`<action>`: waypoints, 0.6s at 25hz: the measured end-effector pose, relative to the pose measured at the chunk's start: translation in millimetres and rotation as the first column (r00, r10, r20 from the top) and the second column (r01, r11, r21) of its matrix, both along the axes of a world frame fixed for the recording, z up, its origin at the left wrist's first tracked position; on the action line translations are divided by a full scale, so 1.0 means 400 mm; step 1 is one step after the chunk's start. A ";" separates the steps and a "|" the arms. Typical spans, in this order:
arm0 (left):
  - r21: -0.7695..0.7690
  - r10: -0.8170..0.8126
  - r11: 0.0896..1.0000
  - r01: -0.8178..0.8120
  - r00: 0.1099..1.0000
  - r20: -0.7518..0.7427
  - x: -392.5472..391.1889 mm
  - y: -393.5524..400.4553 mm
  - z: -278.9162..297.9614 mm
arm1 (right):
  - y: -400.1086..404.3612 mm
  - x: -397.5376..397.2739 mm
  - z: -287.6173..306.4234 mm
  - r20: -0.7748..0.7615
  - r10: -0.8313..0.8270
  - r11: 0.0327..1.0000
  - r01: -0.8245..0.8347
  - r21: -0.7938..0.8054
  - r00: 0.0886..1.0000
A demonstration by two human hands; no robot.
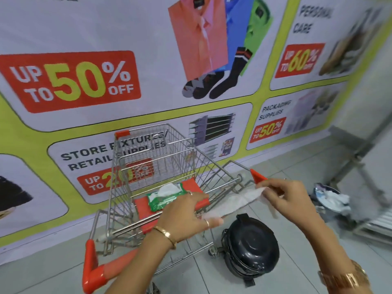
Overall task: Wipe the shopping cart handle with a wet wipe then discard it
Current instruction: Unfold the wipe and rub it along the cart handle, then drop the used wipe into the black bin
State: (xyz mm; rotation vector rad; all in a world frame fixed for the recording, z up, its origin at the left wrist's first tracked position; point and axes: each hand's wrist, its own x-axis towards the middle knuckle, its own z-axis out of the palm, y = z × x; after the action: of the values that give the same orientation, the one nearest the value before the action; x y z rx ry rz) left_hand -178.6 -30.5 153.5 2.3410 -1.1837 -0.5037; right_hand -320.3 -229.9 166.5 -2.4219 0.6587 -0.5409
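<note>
A wire shopping cart stands in front of me, its orange handle bending round at the lower left and partly hidden by my left arm. A green pack of wet wipes lies on the cart's red child seat, one wipe poking out of its top. A white wet wipe is stretched between my hands over the cart's right side. My left hand pinches its lower end. My right hand pinches its upper end.
A black lidded bin sits on the tiled floor just right of the cart. Another bin holding crumpled white waste stands further right beside a metal rack. A large sale banner covers the wall behind the cart.
</note>
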 end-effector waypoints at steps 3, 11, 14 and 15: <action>0.096 -0.173 0.983 0.158 0.971 0.164 -0.056 -0.071 -0.014 | -0.021 -0.027 0.039 0.049 -0.014 0.999 0.012 0.037 0.999; -0.377 0.058 0.926 0.010 0.984 0.168 -0.134 -0.238 0.037 | -0.188 -0.233 0.050 0.148 -0.171 0.984 0.160 0.083 0.974; -0.465 0.023 0.885 0.029 0.994 0.104 -0.197 -0.334 0.036 | -0.268 -0.330 0.018 0.137 -0.219 0.974 0.210 0.082 0.966; -0.464 0.009 0.885 0.040 0.995 0.103 -0.216 -0.361 0.028 | -0.288 -0.356 0.002 0.125 -0.235 0.970 0.226 0.086 0.964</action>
State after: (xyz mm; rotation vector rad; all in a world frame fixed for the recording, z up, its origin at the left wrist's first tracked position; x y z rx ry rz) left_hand -265.1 -174.8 164.8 1.9575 -1.2113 -0.0822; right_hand -462.6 -345.0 167.5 -2.2333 0.8927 -0.7547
